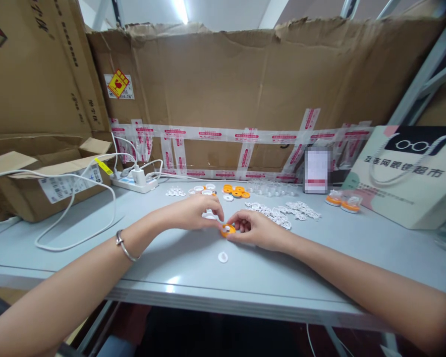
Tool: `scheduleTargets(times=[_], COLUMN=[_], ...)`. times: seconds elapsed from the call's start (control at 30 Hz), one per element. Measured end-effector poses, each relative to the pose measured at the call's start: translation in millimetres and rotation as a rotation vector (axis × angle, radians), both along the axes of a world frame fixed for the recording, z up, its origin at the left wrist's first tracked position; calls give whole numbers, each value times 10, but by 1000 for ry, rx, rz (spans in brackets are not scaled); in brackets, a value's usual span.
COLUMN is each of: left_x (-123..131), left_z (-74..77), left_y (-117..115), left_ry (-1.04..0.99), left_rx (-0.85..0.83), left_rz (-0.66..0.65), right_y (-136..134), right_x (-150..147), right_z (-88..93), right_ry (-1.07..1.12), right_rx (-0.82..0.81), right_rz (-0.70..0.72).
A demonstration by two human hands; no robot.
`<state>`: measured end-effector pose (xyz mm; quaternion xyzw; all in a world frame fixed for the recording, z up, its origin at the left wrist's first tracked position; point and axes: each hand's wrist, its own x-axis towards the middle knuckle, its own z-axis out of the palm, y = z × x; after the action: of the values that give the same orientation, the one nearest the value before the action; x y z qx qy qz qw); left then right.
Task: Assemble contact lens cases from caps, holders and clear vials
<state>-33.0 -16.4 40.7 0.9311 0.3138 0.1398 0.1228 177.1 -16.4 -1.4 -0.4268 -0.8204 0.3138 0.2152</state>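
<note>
A small round orange plastic part (228,230) with a white piece in its middle is held low over the table in front of me. My right hand (258,229) grips it from the right, thumb at the near edge and fingers curled behind. From the other side, my left hand (202,212) closes thumb and forefinger at its left rim; whether a small piece is also between them I cannot tell. Partly hidden behind the left fingers is a white round part (209,216). Nearer to me, a white disc (223,257) lies flat on the table.
Beyond my hands are white rings (207,192), orange round parts (237,190), clear parts (273,189) and piled white pieces (275,214). Assembled orange-and-clear pieces (350,204) sit by a paper bag (405,173). A phone (317,171) leans behind. Cables and a power strip (136,183) occupy the left.
</note>
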Motion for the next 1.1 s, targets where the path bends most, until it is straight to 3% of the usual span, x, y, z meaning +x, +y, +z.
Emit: scheduleTargets(times=[0.13,0.27,0.47,0.67,0.87,1.1], left_x=[36,58,105,96,9,11], left_z=[39,35,-49,-74,-15,18], left_y=[-91,-147,-183,-122,-59,-89], left_ry=[-12,32,149,120,124,97], left_rx=[-251,-332,-228,-93,-103,-132], left_rz=[-149,-180,-57,22,22,-7], right_y=[-13,-17,-24,-78,-205,-232], right_x=[11,7,33,92,65,49], right_z=[19,28,116,259,287,210], right_ry=[-41,-58,-38,-11,-46,-111], right_rx=[95,153,104,92,-14,41], right_rz=[8,49,17,-7,135,173])
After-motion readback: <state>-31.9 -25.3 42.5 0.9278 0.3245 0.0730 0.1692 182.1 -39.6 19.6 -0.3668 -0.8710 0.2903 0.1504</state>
